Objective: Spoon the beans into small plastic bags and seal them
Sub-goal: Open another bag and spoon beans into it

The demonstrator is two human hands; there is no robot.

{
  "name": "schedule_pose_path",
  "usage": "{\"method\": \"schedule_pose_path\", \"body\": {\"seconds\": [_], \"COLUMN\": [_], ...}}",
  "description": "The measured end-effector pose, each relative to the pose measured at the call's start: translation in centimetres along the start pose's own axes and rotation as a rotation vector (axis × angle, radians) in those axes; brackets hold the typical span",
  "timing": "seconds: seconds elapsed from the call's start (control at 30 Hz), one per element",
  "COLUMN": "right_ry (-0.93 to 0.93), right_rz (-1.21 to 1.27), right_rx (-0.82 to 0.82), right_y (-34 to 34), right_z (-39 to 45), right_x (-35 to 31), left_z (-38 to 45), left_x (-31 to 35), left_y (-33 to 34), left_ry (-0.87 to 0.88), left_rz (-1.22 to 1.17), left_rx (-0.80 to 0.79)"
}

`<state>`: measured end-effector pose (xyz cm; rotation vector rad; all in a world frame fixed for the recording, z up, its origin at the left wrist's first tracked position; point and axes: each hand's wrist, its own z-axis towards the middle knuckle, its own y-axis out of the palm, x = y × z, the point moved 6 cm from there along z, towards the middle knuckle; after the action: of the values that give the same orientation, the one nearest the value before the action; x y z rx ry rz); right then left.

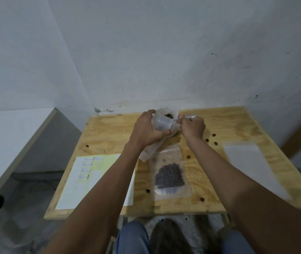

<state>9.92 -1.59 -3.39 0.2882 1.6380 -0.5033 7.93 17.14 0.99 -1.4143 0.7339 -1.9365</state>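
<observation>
head view: only one camera, so everything below comes from it.
left hand: our left hand [148,128] has its fingers curled round a small clear bag [161,123], holding it up with the mouth toward the right hand.
right hand: our right hand [192,128] pinches a spoon [186,118] by the handle, tip at the bag mouth.
bean source: a white pouch [166,114] sits just behind and under both hands; dark beans [169,115] show in its opening.
bag fill: something dark near the held bag's bottom; how much, we can't tell.
done: one filled bag [169,173] lies flat nearer us than the hands, between the forearms. Sealed or not, not readable.
left to do: we judge filling is mid-way on the held bag, then sealing. A stack of empty bags [250,160] lies well right of the right hand.
spill: loose beans [207,140] are scattered on the table [109,132], mostly near the right wrist.
other: a label sheet [83,173] under the left forearm.
</observation>
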Motion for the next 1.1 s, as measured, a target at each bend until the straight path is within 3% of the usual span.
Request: {"method": "schedule_pose_path", "body": {"seconds": [0.2,0.3,0.6,0.83,1.1], "right_ry": [0.223,0.248,0.203,0.150,-0.062], "right_rz": [0.140,0.212,0.361,0.443,0.417], "right_rx": [-0.071,-0.042,0.019,-0.096,-0.242], "right_y": [0.7,0.2,-1.7,-3.0,-4.1], "right_z": [0.2,0.1,-0.2,-1.3,-3.2], "right_x": [0.4,0.2,-2.1,-3.6,-4.2], "left_z": [0.0,-0.2,-0.9,-1.2,-1.7], "left_x": [-0.5,-0.6,-0.3,0.0,1.0], "left_y": [0.0,-0.1,-0.6,-2.2,-3.1], "left_ry": [0.002,-0.001,-0.015,-0.016,0.011], "left_rz": [-0.032,-0.022,0.028,0.038,0.050], "left_rx": [0.009,-0.001,-0.030,0.061,0.131]}}
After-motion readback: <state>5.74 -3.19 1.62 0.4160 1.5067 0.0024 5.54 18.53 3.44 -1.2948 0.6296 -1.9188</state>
